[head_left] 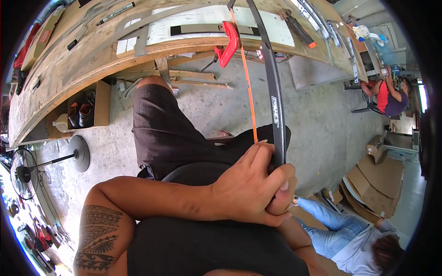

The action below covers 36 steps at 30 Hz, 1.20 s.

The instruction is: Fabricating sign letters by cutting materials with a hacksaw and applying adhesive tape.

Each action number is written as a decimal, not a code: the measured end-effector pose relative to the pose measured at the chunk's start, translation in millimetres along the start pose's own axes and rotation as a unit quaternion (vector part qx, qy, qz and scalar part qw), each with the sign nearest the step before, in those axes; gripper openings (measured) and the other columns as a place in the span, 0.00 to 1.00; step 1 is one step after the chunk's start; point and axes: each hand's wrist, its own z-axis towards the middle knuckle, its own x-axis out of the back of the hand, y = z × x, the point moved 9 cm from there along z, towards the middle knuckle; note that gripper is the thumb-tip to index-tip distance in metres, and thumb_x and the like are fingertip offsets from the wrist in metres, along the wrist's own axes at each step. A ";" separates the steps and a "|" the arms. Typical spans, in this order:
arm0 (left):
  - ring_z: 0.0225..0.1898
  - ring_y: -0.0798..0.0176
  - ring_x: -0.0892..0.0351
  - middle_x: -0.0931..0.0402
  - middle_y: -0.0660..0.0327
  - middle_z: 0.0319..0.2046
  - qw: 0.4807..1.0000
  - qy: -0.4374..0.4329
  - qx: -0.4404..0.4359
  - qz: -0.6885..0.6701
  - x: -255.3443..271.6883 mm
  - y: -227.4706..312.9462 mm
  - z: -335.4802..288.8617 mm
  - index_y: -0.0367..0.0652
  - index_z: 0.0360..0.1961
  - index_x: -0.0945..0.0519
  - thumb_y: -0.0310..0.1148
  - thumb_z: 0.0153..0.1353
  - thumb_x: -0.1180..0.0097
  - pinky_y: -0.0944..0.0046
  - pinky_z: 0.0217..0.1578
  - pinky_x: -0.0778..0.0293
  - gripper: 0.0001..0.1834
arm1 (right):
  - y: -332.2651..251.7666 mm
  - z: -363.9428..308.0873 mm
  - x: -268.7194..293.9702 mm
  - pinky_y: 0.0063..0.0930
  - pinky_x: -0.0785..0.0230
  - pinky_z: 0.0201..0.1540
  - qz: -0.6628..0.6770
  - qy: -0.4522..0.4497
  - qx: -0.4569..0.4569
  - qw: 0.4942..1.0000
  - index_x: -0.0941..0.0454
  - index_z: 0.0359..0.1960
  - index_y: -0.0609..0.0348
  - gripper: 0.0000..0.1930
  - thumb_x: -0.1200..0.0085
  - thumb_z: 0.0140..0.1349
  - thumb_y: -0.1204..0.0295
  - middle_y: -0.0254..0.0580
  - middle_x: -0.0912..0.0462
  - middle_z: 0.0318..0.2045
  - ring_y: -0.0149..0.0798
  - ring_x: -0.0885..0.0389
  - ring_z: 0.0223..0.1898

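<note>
A hacksaw point(272, 87) with a black frame and an orange blade point(248, 83) points away from me, its far end at the top edge of the view. My left hand point(246, 184) wraps over the handle end, fingers closed. Beneath it my right hand point(282, 200) is closed on the same handle, mostly covered by the left; the handle itself is hidden. Just left of the blade, a red clamp point(228, 45) grips the bench edge over a flat dark metal strip point(198, 30). Whether the blade touches the strip, I cannot tell.
The wooden workbench point(92, 57) bears a marker point(116, 14) and a black-handled tool point(301, 32). Under it stands a box of shoes point(102, 106). A pedestal fan point(23, 174) is at left. One person point(391, 94) sits far right; another point(350, 234) is close at lower right, beside cardboard point(375, 181).
</note>
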 end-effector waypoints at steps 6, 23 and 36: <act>0.46 0.41 0.30 0.30 0.47 0.43 0.999 0.036 -0.036 0.016 25.7 -30.0 42.1 0.38 0.53 0.31 0.45 0.41 0.27 0.46 0.49 0.26 0.40 | -18.1 73.4 -23.2 0.37 0.27 0.29 0.046 -0.012 0.023 0.999 0.21 0.33 0.58 0.20 0.56 0.69 0.54 0.45 0.16 0.27 0.43 0.17 0.27; 0.44 0.36 0.28 0.31 0.38 0.42 0.998 0.025 0.009 0.064 5.1 -20.7 19.0 0.39 0.53 0.31 0.47 0.43 0.29 0.44 0.46 0.25 0.40 | 43.9 7.0 -4.8 0.36 0.27 0.36 0.340 0.025 0.042 0.939 0.29 0.49 0.61 0.15 0.50 0.70 0.62 0.38 0.21 0.38 0.37 0.21 0.37; 0.45 0.38 0.27 0.28 0.42 0.42 0.996 0.053 -0.033 0.056 47.2 -61.6 82.4 0.39 0.54 0.32 0.50 0.46 0.30 0.44 0.48 0.26 0.39 | -44.3 131.6 -42.7 0.34 0.30 0.26 0.012 0.015 0.147 0.989 0.28 0.33 0.60 0.16 0.57 0.70 0.59 0.45 0.19 0.23 0.42 0.19 0.24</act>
